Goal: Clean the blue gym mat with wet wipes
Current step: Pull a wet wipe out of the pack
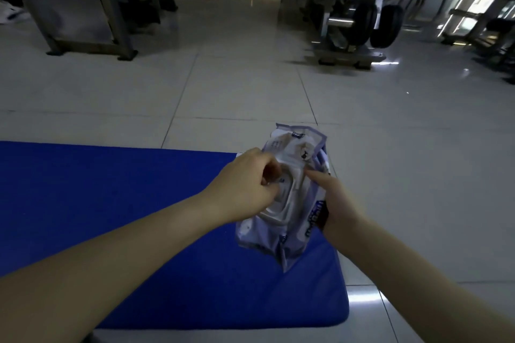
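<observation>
Right hand [337,203]: clamped on the right side of the wet wipes pack [267,234], thumb laid across its top; the other fingers are hidden under it.
Left hand [245,181]: fingers curled onto the left edge of the lid [289,189], tips hidden behind the knuckles.
Wet wipes pack: soft white-and-lilac pouch held tilted above the mat's right end; print too blurred to read.
Lid: white plastic; raised or closed cannot be told, contents hidden.
Blue gym mat [111,189]: flat on the floor, left part cut off by the frame.
Floor [250,92]: pale glossy tiles.
Far right: weight machine [359,25] with black plates, blurred.
Far left: metal frame [83,8], top cut off.
</observation>
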`<state>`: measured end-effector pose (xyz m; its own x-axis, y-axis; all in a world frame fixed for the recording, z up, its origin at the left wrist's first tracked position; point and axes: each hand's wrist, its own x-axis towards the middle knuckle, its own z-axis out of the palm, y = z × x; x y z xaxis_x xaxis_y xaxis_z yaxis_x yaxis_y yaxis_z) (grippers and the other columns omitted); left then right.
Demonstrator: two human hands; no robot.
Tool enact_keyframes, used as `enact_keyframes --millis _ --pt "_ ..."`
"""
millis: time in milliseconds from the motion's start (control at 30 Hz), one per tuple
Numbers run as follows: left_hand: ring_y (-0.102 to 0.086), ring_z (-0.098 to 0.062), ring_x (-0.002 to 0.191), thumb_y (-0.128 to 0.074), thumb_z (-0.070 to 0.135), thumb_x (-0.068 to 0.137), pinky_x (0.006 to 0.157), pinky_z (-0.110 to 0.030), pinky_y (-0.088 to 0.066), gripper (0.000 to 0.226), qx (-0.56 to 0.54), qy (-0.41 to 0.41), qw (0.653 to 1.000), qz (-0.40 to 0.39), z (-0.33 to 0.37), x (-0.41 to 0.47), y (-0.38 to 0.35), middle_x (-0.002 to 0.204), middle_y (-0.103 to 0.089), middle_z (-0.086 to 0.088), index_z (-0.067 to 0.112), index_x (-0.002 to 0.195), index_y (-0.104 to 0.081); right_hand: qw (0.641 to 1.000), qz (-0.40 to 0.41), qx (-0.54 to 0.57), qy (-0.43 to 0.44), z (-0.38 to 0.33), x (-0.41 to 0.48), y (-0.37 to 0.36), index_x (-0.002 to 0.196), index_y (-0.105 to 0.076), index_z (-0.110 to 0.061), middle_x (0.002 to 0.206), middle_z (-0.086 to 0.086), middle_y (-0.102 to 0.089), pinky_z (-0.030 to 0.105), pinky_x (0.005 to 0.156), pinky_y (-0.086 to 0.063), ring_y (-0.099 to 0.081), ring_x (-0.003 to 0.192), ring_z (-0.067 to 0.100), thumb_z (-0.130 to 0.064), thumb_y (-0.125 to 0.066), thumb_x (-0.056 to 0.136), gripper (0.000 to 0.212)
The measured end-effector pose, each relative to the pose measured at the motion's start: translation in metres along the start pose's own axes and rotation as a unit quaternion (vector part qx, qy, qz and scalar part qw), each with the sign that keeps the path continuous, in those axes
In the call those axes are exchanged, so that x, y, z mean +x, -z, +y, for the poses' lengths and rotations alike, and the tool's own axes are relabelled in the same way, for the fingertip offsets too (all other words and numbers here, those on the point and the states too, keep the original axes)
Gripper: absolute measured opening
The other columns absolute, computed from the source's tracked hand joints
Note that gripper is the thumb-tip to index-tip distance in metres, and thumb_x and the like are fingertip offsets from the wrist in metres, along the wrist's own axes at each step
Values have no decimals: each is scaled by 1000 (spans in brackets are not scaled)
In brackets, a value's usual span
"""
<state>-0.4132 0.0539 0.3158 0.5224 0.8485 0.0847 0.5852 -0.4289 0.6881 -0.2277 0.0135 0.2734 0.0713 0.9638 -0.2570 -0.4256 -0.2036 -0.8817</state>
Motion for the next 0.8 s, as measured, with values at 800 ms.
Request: enact_keyframes --millis 800 --pt "-59 -13 90 -66 0 85 79 -37 -49 19 14 -164 986 0 -3 -32 6 89 -66 11 19 87 -67 996 84 28 -9 -11 0 4 82 -83 -27 99 13 -77 36 65 -61 -76 88 31 -19 -57 98 32"
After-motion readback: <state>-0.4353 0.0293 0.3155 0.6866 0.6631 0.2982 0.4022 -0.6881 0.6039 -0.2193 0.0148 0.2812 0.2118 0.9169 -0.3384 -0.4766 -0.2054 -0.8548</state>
